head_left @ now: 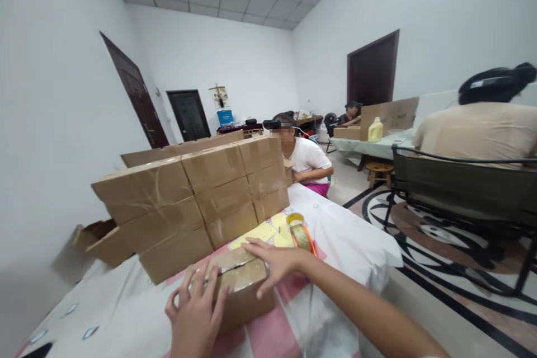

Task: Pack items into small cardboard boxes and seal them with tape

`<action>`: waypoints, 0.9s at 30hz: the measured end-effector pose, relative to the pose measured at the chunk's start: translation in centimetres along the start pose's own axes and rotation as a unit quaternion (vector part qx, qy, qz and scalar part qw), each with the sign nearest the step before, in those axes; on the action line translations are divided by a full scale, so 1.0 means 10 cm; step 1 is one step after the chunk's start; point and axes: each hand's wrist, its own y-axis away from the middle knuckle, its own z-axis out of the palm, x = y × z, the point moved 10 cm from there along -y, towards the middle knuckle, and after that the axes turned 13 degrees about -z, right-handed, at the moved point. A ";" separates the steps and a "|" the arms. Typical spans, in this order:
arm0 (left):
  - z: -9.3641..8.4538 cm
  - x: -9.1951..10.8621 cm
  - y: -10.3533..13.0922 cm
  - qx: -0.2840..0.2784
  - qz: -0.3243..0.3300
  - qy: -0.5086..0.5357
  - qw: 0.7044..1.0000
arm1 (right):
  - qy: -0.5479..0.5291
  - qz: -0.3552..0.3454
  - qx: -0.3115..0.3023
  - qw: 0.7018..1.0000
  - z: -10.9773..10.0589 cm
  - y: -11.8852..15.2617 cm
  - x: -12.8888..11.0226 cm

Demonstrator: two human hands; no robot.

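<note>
A small cardboard box (pixel 245 299) rests on the cloth-covered table close to me, with shiny clear tape along its top seam. My left hand (pixel 197 296) grips its left end, fingers bent over the top and thumb on the near side. At the right end my right hand (pixel 277 263) holds the box, fingers across the top and thumb down the near side. Just beyond my right hand is a tape dispenser with an orange edge (pixel 302 236), and a roll of tape with a yellow core (pixel 295 218) lies behind it. The box's underside is hidden.
Stacked cardboard boxes (pixel 218 190) form a wall across the table's far side. An open carton (pixel 109 243) is at the left. A person in a white shirt (pixel 310 156) sits behind the stack. Another person (pixel 478 128) sits in a chair (pixel 461 184) at right.
</note>
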 end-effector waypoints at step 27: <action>0.52 -1.82 0.53 -0.074 -0.293 0.040 0.952 | 0.311 0.367 0.414 0.772 -1.93 2.33 2.15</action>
